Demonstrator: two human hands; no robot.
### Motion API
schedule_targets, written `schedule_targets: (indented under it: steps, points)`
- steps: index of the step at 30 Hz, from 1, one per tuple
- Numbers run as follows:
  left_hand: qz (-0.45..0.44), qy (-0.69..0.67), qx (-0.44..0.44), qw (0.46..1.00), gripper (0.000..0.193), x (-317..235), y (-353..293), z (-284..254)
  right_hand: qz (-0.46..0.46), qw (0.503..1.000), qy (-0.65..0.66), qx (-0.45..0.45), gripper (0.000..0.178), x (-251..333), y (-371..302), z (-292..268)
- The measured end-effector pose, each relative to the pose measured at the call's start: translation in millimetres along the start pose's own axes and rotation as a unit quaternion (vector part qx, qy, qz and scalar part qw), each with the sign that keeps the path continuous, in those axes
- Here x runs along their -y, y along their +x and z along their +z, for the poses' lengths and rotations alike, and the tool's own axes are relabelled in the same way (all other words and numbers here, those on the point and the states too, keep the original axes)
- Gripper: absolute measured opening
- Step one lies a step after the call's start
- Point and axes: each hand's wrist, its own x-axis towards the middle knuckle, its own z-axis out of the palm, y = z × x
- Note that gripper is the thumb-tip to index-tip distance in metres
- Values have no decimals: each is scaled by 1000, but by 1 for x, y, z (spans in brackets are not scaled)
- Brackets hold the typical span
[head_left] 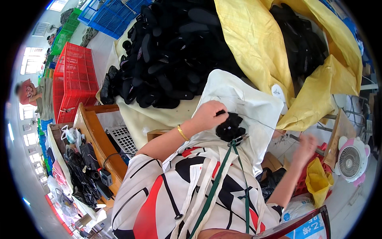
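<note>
My left hand (211,114), with a gold bracelet at the wrist, is closed on the edge of a crumpled black fabric piece (230,127). That piece rests over a white cloth (254,105) on my lap. A thin dark thread (258,120) runs from beside it toward my right hand (305,149), which is raised out to the right with bent fingers, blurred by motion. At the lower edge of the black piece lies a small metal tool (238,139), where a green ribbon (215,183) ends; its kind is unclear.
A heap of black slipper-like pieces (167,55) lies ahead, beside a yellow sack (254,44) holding more. Red crates (75,81) and a wooden desk (97,147) stand left. A pink and white fan (352,159) and a yellow bag (318,179) are right. Another person (30,93) is far left.
</note>
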Motion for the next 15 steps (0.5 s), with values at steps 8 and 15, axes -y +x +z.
schedule_targets:
  steps: [8, 15]
  points:
    - [-41, -170, 89, 981, 10, -25, 0, 16, -56, 858, -39, 510, 15, 13, -91, 134]
    - [-188, -338, -15, 922, 13, 27, 16, -12, 83, 901, 54, 421, 9, -8, -61, 152]
